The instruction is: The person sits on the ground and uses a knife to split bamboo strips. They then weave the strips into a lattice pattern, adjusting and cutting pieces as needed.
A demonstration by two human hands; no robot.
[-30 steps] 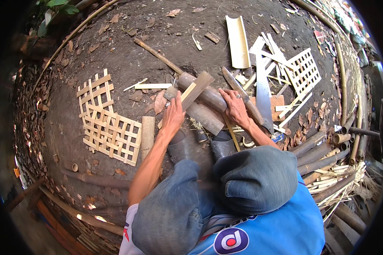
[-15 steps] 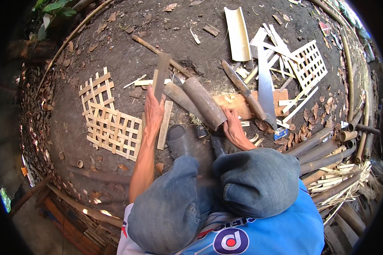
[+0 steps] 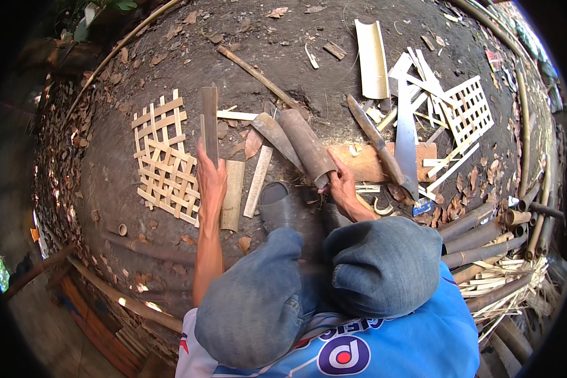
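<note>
My left hand (image 3: 212, 179) is closed around brown bamboo slats (image 3: 210, 120), which point away from me. In my right hand (image 3: 343, 192) is the near end of a thick, rounded length of bamboo (image 3: 305, 143), tilted up to the left between my hands. A narrower split bamboo piece (image 3: 274, 135) lies along its left side. Two more cut pieces rest on the ground by my left hand: a broad bamboo piece (image 3: 233, 196) and a pale slat (image 3: 257, 181). Just past my right hand, a long-bladed knife (image 3: 365, 123) crosses a reddish-brown board (image 3: 353, 162).
A handsaw (image 3: 406, 138) lies beside the knife. Woven bamboo lattices lie at the left (image 3: 167, 167) and right (image 3: 469, 107). Pale strips (image 3: 425, 79) and a split bamboo half (image 3: 373, 60) are farther off. Bamboo poles (image 3: 479, 234) are stacked at the right. A thin stick (image 3: 258, 75) lies ahead.
My left hand has moved left and nearer with the slats, uncovering the broad bamboo piece on the ground. My right hand keeps its grip on the thick bamboo. The view has shifted slightly.
</note>
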